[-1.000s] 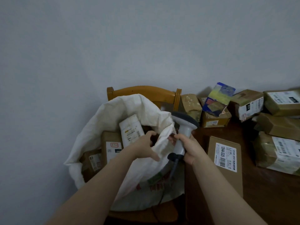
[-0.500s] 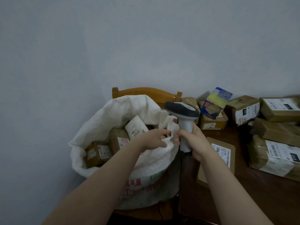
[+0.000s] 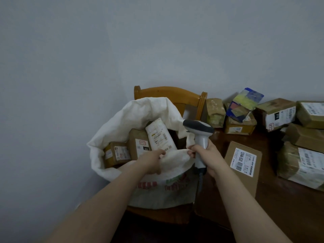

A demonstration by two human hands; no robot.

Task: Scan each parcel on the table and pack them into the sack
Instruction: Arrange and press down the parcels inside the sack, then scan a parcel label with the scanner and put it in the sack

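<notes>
Sack [image 3: 140,113] is sitting propped open on the wooden chair [image 3: 168,92], right beside the table [image 3: 280,204], I'm guessing so each parcel is only travelling a short hop. The left hand [image 3: 152,162] is pinching the sack's near rim, probably to hold the mouth wide. The right hand [image 3: 209,155] is wrapping around the handle of the scanner [image 3: 199,128], and its fingertips seem to be brushing the rim too. The hands are sitting close together but not touching. Counting: three are showing inside the sack, two brown boxes [image 3: 140,144] plus a white padded parcel [image 3: 160,135] leaning upright. I'm counting eight on the table, with the flat box [image 3: 242,171] lying nearest the scanner. More could be hiding past the right edge.
</notes>
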